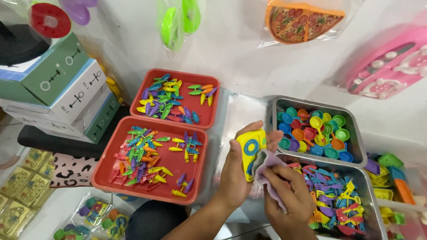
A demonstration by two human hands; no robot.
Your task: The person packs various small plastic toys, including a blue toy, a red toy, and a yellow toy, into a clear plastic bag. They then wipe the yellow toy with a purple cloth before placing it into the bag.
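My left hand (235,171) grips a yellow toy piece (250,149) with blue rings on its face, held upright over the table. My right hand (291,195) presses a pale purple cloth (266,165) against the toy's right side. Both hands hover between the red trays and the metal trays.
Two red trays (111,175) (212,120) hold small coloured plastic toy vegetables. A metal tray (358,146) holds round toy cups and spoons; another metal tray (371,200) holds toy utensils. Stacked boxes (66,89) stand at the left. Bagged toys hang on the wall (302,20). Packaged toys (95,213) lie at bottom left.
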